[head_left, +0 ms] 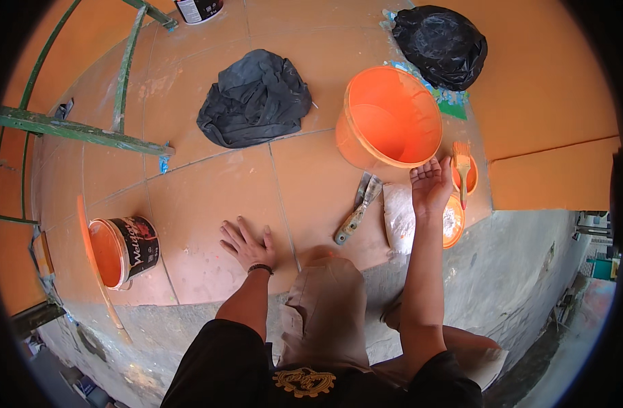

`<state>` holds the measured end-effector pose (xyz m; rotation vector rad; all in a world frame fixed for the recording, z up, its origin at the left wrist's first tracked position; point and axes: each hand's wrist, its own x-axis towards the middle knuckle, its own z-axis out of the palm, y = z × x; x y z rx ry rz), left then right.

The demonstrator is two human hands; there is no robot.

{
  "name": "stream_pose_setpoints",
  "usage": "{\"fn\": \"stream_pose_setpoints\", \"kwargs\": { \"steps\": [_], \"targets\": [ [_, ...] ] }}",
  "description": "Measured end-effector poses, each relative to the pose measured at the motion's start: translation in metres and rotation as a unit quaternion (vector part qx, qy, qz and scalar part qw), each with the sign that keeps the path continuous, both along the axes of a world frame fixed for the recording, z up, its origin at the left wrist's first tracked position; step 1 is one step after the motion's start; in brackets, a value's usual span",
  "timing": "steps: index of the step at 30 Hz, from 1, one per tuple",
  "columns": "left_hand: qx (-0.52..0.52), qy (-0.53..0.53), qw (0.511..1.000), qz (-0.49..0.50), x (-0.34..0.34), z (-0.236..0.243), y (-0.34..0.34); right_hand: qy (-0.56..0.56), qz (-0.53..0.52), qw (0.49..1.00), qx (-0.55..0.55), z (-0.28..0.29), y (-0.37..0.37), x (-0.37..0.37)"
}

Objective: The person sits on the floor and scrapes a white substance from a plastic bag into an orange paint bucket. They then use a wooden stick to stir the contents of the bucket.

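Note:
My left hand (249,245) rests flat on the tiled floor, fingers spread, with nothing in it. My right hand (431,185) is turned palm up beside an orange bucket (352,139), fingers stretched out. Its fingertips are at the bucket's near rim; whether they press on it I cannot tell. Orange paint shows inside the bucket. To the right of that hand, a paintbrush (463,166) lies across a small orange container (473,178). Just left of my right forearm are a white plastic bag (398,219) and a putty knife (353,222) with a paint-smeared handle.
A tipped paint pail (139,246) lies at left beside a thin orange strip (88,238). Dark cloth (253,98) and a black plastic bag (440,46) lie farther back. A green ladder (87,129) stands at far left. The tiled floor drops to grey concrete (502,272).

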<state>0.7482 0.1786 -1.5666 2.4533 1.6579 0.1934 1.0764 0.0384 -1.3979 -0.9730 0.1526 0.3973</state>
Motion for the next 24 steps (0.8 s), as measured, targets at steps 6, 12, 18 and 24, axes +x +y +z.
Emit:
{"fn": "stream_pose_setpoints", "kwargs": {
  "steps": [6, 12, 18, 24],
  "targets": [
    [-0.035, -0.029, 0.999, 0.018, -0.065, 0.015, 0.024, 0.051, 0.013, 0.962, -0.269, -0.029, -0.003, -0.117],
    [-0.098, -0.059, 0.993, 0.005, -0.148, 0.037, 0.026, -0.068, 0.267, 0.777, -0.565, -0.061, -0.008, -0.261],
    [-0.077, -0.103, 0.992, 0.018, -0.208, 0.035, 0.025, -0.136, 0.262, 0.75, -0.592, -0.083, 0.008, -0.307],
    [-0.095, -0.129, 0.987, 0.005, -0.24, 0.047, 0.01, -0.164, 0.267, 0.71, -0.631, -0.073, -0.02, -0.341]
  ]
}}
